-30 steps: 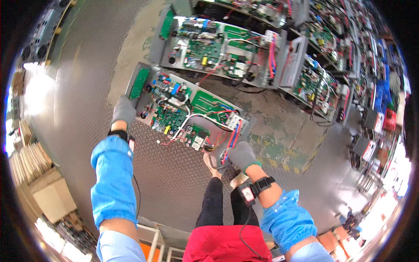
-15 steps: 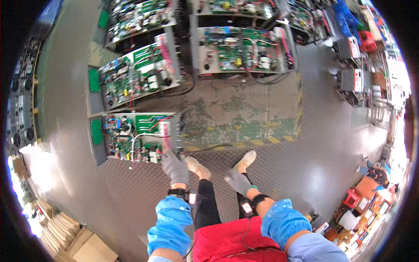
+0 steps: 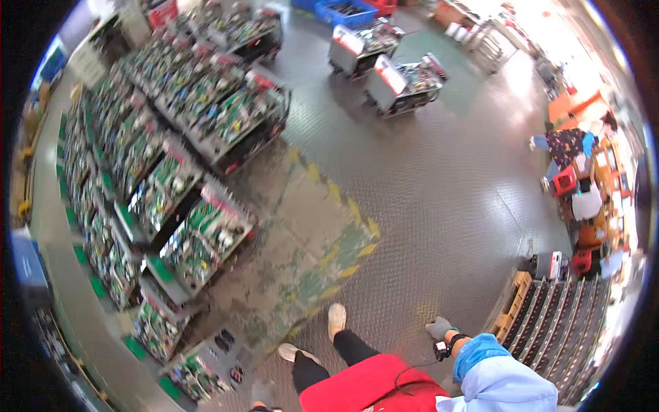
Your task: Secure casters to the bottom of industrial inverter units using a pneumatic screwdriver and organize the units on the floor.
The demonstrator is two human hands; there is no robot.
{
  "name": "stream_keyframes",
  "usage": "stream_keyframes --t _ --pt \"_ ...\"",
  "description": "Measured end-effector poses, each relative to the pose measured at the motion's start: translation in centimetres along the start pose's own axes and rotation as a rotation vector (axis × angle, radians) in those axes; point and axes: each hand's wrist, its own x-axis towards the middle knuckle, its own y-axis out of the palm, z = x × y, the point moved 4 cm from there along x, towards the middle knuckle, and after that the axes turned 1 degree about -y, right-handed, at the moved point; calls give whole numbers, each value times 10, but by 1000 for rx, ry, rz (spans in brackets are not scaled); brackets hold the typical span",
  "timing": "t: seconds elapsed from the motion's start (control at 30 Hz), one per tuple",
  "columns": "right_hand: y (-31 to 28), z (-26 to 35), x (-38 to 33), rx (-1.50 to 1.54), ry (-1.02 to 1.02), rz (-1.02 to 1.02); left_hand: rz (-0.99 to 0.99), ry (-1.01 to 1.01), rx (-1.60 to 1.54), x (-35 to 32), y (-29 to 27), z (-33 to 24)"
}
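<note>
My right hand [image 3: 438,328], in a grey glove with a black wrist strap and a blue sleeve, hangs low at my side above the metal tread floor [image 3: 425,185]. It holds nothing and its fingers are loose. My left hand is out of the picture. My two feet in light shoes [image 3: 336,318] stand on a worn painted patch with yellow stripes [image 3: 343,226]. Rows of open metal units with green circuit boards [image 3: 199,233] lie to my left, out of reach of either hand.
A wooden pallet with dark ribbed panels [image 3: 549,323] stands close to my right hand. Two carts carrying similar units [image 3: 391,75] are far ahead. A seated person in a patterned top [image 3: 566,145] works at the right by red stools [image 3: 564,182].
My view has swung right, away from the circuit-board units. My hands left the unit they touched a second ago; the left hand dropped out of sight and the right hangs at my side.
</note>
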Motion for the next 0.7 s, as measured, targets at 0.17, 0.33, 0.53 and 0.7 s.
stream_keyframes --t 0.17,0.33,0.53,0.7 --pt "-52 58 12 37 -120 153 149 123 -310 -33 21 -144" --pt "-130 146 52 256 -284 229 142 273 -265 10 27 -238" --pt "-286 208 129 249 -347 101 165 654 382 73 6 -400" --pt "-451 268 210 219 -271 -130 134 190 -537 43 -58 -586"
